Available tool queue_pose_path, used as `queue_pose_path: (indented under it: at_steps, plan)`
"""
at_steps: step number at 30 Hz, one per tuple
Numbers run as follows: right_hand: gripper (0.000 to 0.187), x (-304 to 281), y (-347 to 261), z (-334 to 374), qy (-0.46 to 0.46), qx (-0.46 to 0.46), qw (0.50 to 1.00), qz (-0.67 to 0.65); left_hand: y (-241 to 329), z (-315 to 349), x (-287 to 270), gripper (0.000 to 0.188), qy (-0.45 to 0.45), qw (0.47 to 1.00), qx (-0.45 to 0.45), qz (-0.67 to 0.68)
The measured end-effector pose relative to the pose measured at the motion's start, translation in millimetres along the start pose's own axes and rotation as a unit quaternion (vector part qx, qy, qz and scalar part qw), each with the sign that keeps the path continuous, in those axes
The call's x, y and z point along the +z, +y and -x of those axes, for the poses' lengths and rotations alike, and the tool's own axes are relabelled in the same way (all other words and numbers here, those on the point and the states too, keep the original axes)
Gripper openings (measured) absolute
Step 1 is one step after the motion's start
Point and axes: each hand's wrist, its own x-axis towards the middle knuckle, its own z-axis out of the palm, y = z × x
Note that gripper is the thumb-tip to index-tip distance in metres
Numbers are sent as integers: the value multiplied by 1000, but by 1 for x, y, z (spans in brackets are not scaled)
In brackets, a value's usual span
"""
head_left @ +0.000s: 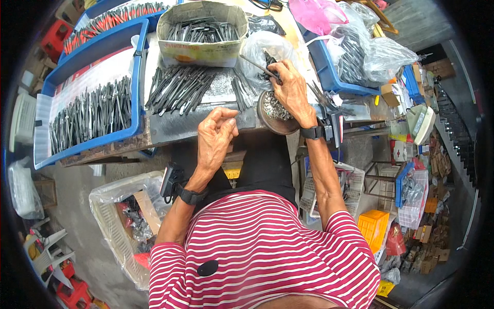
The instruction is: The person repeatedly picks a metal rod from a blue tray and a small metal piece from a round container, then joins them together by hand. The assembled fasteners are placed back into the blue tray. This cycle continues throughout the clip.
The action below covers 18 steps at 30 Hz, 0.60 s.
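Our right hand pinches a slim dark metal strip near the round bowl; our left hand, fingers loosely curled, looks empty. We'd guess partway: blue tray part-filled, carton of metal pieces remaining.

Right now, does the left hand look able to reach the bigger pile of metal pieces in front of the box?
Probably yes: the left hand looks empty, close to the pile, and nothing seems to stand between them.

From the wearer's head, a wide fisheye looks steeply down past the striped shirt toward the workbench.
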Motion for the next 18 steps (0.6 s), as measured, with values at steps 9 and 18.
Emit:
queue_pose_path:
  at_steps: [9, 18]
  plan:
    - [13, 2, 4, 1, 39, -2, 999, 2, 3, 0, 2, 14, 0, 999, -22, 24]
    - [12, -8, 2, 3, 63, 127, 981, -135, 7, -2, 8, 16, -31, 990, -63, 121]
